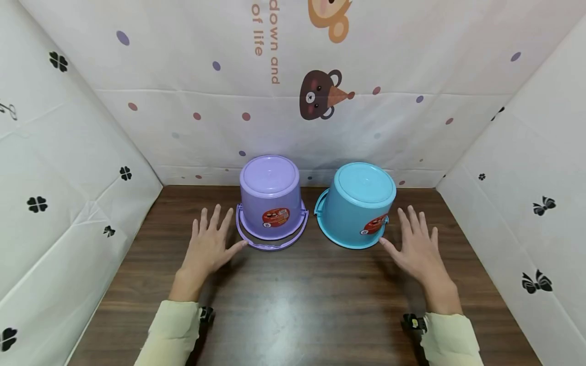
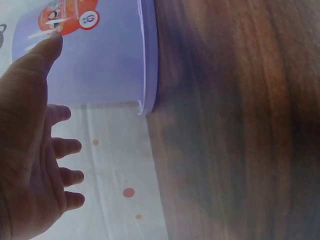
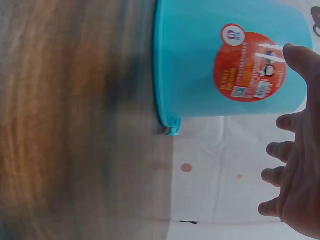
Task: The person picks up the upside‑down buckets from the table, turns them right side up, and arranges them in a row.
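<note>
Two plastic buckets stand upside down on the table. The purple bucket (image 1: 270, 203) has its handle lying forward on the tabletop and a red label (image 1: 276, 217) on its side. To its right, the blue bucket (image 1: 357, 208) bears a similar red label (image 3: 250, 62); its handle shows at the left side. My left hand (image 1: 208, 244) is spread beside the purple bucket, its thumb tip close to the handle in the head view. Fingers extended, my right hand (image 1: 418, 244) is at the blue bucket's right, thumb near the rim. Neither hand holds anything.
The dark wooden table (image 1: 284, 295) is enclosed by a white printed back sheet (image 1: 220, 132) and side sheets at left (image 1: 68, 193) and right (image 1: 508, 203). Both buckets stand close to the back sheet. A dark wrist device (image 1: 414, 322) shows at the right cuff.
</note>
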`<action>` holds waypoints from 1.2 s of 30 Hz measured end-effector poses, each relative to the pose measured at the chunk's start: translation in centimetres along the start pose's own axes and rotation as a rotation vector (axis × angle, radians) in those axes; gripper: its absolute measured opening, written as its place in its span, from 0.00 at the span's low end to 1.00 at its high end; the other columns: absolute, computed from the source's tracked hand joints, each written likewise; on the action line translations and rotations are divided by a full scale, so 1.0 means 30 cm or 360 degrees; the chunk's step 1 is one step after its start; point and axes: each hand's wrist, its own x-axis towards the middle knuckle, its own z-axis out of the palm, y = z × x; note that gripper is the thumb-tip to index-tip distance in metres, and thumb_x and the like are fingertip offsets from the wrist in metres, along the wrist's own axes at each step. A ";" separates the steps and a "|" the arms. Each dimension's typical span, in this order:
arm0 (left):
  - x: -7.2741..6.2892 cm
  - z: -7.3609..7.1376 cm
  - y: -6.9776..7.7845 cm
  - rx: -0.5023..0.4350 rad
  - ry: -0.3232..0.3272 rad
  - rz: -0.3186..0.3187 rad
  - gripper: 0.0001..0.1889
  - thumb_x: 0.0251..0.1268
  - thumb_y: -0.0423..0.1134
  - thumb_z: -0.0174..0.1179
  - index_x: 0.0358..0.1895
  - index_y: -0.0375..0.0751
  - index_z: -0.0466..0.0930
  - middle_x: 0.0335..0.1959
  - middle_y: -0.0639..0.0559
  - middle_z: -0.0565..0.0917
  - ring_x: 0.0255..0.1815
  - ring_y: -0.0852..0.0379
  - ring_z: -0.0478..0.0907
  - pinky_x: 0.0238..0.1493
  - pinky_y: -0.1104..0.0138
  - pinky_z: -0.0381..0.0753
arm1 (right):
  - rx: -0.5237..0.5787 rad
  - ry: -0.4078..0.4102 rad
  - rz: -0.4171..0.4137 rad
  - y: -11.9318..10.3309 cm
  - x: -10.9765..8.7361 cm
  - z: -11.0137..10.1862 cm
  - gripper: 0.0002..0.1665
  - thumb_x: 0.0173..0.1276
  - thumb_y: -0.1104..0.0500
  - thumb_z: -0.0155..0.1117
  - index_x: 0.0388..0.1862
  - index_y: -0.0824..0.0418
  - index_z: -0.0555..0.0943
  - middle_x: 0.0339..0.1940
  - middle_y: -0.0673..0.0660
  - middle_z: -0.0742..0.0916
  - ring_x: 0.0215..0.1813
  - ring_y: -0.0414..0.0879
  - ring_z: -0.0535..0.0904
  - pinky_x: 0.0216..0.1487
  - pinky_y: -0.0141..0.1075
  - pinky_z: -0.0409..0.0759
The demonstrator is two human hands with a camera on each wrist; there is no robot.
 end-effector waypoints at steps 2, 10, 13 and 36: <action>0.000 -0.007 0.006 -0.0002 0.0006 0.0005 0.54 0.65 0.74 0.56 0.85 0.48 0.48 0.84 0.32 0.48 0.83 0.24 0.39 0.79 0.31 0.43 | -0.0002 0.0040 -0.0023 -0.014 -0.004 -0.018 0.58 0.72 0.33 0.60 0.85 0.63 0.49 0.85 0.71 0.52 0.84 0.74 0.42 0.68 0.84 0.44; 0.003 -0.038 0.032 -0.0016 0.0032 0.0053 0.53 0.66 0.73 0.56 0.85 0.48 0.49 0.84 0.34 0.49 0.84 0.27 0.41 0.80 0.32 0.44 | -0.0001 0.0232 -0.0126 -0.056 -0.010 -0.068 0.56 0.68 0.38 0.66 0.83 0.63 0.55 0.84 0.70 0.58 0.83 0.72 0.51 0.72 0.79 0.52; 0.004 -0.053 0.045 -0.0008 0.0063 0.0093 0.52 0.66 0.73 0.56 0.84 0.46 0.50 0.84 0.33 0.51 0.83 0.27 0.44 0.80 0.33 0.47 | 0.0023 0.0364 -0.0224 -0.068 -0.006 -0.071 0.55 0.65 0.40 0.68 0.82 0.63 0.58 0.83 0.69 0.61 0.81 0.72 0.55 0.72 0.78 0.56; 0.016 -0.069 0.089 -0.0061 0.0588 0.0600 0.47 0.61 0.66 0.65 0.73 0.33 0.69 0.68 0.29 0.75 0.71 0.29 0.71 0.73 0.40 0.70 | 0.0268 0.0753 -0.1030 -0.270 0.041 0.020 0.40 0.72 0.37 0.56 0.68 0.66 0.77 0.69 0.66 0.79 0.68 0.64 0.75 0.64 0.65 0.74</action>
